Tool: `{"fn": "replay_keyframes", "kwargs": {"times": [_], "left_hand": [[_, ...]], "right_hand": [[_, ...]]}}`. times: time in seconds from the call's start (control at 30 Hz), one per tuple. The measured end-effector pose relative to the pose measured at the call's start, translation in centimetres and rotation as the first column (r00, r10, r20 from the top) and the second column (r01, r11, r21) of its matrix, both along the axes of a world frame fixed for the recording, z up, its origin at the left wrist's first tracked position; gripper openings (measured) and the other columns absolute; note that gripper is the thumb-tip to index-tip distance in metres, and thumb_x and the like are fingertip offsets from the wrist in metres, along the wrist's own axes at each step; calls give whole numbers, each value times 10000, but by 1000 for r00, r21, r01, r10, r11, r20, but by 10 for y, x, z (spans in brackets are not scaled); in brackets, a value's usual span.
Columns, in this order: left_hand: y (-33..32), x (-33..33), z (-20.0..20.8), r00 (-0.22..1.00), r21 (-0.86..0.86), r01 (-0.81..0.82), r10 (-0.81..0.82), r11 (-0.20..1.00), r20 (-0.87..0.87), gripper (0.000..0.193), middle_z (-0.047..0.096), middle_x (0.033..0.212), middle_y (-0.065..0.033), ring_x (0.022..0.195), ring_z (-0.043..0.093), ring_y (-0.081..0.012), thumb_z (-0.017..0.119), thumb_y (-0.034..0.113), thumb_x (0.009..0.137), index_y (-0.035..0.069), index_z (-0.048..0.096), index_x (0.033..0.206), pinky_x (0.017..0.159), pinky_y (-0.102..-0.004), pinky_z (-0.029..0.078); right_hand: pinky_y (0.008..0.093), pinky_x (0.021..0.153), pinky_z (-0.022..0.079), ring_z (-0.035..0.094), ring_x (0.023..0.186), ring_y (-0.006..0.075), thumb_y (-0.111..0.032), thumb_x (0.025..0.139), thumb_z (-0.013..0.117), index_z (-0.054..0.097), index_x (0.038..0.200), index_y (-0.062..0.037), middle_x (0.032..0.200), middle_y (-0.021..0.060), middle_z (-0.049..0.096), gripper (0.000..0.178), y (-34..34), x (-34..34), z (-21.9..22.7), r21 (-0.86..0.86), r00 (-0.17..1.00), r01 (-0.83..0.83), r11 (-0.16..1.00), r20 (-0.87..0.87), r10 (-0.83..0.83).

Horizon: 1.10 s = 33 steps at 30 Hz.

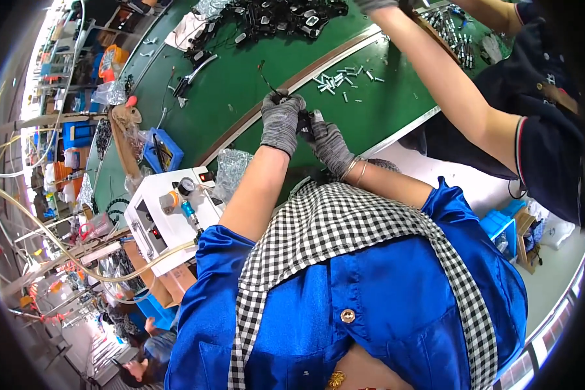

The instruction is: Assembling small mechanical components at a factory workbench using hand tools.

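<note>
In grey knit gloves, both hands meet at the near edge of the green workbench [234,104]. My left hand [282,122] is closed round a small black part [304,121], from which a thin black cable [264,75] seems to stick up. Lower and to the right, my right hand [331,144] has its fingers pressed against the same part. The gloves hide most of the part, so its exact kind does not show. Short silver pins [335,80] lie loose on the bench just beyond my hands.
A co-worker's bare arm [442,78] reaches across from the right, near a tray of metal parts [450,32]. Black cabled assemblies [273,19] are piled at the back. To the left stand a white machine with a gauge [175,218] and a blue bin [162,151].
</note>
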State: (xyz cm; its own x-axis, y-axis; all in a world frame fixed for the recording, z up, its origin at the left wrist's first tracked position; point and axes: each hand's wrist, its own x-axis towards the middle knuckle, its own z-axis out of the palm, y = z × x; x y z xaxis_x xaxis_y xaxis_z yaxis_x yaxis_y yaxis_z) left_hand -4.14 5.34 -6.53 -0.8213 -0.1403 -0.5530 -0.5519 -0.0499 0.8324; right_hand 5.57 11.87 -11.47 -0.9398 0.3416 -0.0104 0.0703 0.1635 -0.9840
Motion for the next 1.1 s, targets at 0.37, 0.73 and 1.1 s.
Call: {"fn": "replay_keyframes", "kwargs": {"times": [0.37, 0.73, 1.1], "left_hand": [[-44, -34, -23, 996, -4, 71, -71, 997, 56, 253, 570, 694, -56, 549, 554, -181, 687, 46, 660, 82, 562, 876, 500, -318, 500], [-157, -64, -9, 893, 410, -438, 441, 800, 94, 142, 603, 706, -73, 531, 561, -201, 655, 169, 781, 61, 589, 846, 473, -346, 467], [-149, 47, -145, 975, -678, 194, -218, 709, 50, 349, 606, 928, -141, 861, 573, -293, 690, 236, 723, 60, 556, 992, 784, -382, 457]], "right_hand": [[372, 579, 452, 511, 538, 242, -526, 866, 465, 615, 882, -55, 615, 109, 555, 494, 7, -50, 11, -514, 671, -187, 837, 555, 491], [370, 588, 431, 532, 636, 273, -356, 894, 487, 581, 867, -42, 712, 147, 570, 329, -43, -93, 6, 189, 788, -614, 767, 209, 579], [376, 637, 443, 554, 676, 320, -309, 874, 514, 591, 908, -38, 745, 167, 595, 284, -173, -271, -38, 323, 884, -466, 824, 199, 422]]}}
